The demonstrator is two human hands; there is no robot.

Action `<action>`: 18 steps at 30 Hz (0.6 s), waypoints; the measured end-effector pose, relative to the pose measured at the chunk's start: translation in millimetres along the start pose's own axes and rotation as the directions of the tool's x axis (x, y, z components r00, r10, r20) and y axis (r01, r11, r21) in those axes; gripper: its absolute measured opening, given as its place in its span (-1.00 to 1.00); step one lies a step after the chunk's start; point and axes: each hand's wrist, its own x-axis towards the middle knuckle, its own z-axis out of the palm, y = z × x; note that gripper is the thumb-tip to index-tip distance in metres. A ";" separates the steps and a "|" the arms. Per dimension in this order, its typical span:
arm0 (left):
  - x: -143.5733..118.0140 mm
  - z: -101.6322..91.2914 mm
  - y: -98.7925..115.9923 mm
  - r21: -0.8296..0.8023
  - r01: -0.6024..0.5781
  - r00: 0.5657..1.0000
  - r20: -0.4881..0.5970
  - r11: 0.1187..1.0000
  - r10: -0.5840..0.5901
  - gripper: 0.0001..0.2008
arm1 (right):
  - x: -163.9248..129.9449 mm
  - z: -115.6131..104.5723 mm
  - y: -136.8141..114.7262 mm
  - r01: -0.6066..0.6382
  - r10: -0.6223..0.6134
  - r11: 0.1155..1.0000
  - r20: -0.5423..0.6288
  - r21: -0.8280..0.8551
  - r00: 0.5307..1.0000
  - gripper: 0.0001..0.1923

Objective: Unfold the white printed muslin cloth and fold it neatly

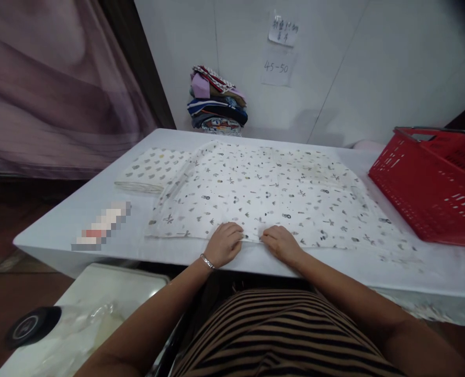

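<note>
Cloth (248,193) with small dark motifs on white ground lies spread flat on the white surface (59,225), in front of the person. Its near edge runs close along the edge of the surface, and the person has both hands at this near edge, a small gap between them. The right hand (283,245) has its fingers closed on the edge. The left hand (225,245) has its fingers bent and drawn together on the same edge, but I cannot tell if they pinch it, because the thumb is hidden. A silver bracelet (207,261) is on the left wrist.

On the left, just beside the spread cloth, lies a folded fabric (149,170) with grey marks (one of them is yellow). Nearer to the left corner there is a pixelated item (103,222), which I cannot identify. On the right stands a red basket (408,193) with holes in its wall.

Behind the surface, near the pale wall (334,52), is a pile of folded textiles (218,107). Two paper notes are fixed above; the lower note (277,68) reads "45-50". At far left hangs a pinkish curtain (59,94). Below it, a lower white table (118,280) carries clear plastic (94,319) and a dark rounded object (34,327).
</note>
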 end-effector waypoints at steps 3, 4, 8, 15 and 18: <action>0.7 -0.5 -0.4 -0.078 0.057 0.996 -0.059 0.995 -0.062 -0.93 | -3.1 2.0 -4.0 0.014 -0.016 1.000 0.053 0.027 0.998 -0.77; 1.1 -0.2 -0.5 -0.097 0.069 0.994 -0.077 0.993 -0.076 -0.92 | -4.2 1.7 -5.6 0.017 -0.019 0.999 0.062 0.039 0.998 -0.78; 2.4 1.9 -1.0 -0.113 0.083 0.989 -0.110 0.990 -0.095 -0.91 | -7.5 1.6 -11.7 -0.019 0.018 0.999 0.060 0.027 0.998 -0.73; 2.3 2.1 -0.3 -0.027 0.076 0.992 -0.097 0.997 -0.078 -0.94 | -5.0 7.4 -10.5 -0.100 0.105 0.992 0.068 -0.076 0.992 -0.73; -0.6 1.8 3.0 0.118 0.024 1.000 0.001 0.993 -0.025 -0.93 | -6.9 1.0 -5.4 -0.083 0.085 0.995 0.040 -0.056 0.996 -0.69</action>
